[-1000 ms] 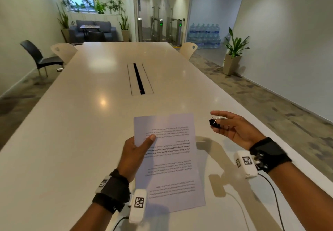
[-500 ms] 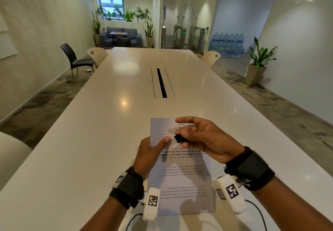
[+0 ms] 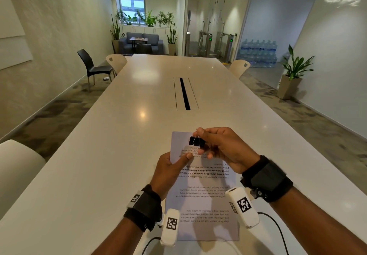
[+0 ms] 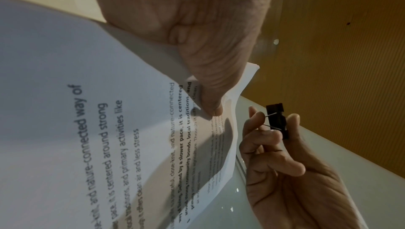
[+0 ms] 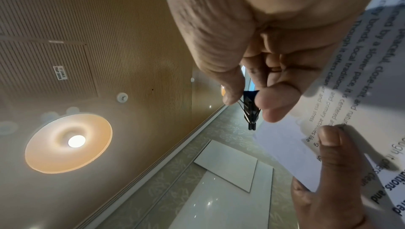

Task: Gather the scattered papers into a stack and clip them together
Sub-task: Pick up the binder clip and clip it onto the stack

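Overhead first: left hand [image 3: 168, 172] pinching the left edge of the paper stack [image 3: 202, 201], thumb laid flat on the printed top sheet, fingers hidden beneath. Stack raised at its far end above the white worktop [image 3: 103, 155], near end down toward the wrists. Right hand [image 3: 220, 147] over the far end of the stack, fingertips pinching the wire handles of a black binder clip [image 3: 197, 141]; clip hanging just above the top sheet near its far edge, not seen biting the paper. Down the worktop, a dark cable slot [image 3: 184, 93]; beyond, chairs, potted plants and stacked water bottles.

Next, from the left wrist: left hand [image 4: 197, 42] gripping paper stack [image 4: 98, 111], thumb pressed on the text, several sheet edges showing at the far corner. Just beside that edge, right hand [image 4: 285, 172] holding the binder clip [image 4: 277, 122] by its wires, apart from the paper.

Lastly, from the right wrist: right hand [image 5: 252, 42] with thumb and finger closed on the binder clip [image 5: 251, 109]; whether its mouth is spread cannot be told. Tip just beside the corner of the paper stack [image 5: 285, 146]. Left hand [image 5: 333, 172] with thumb on the sheet.
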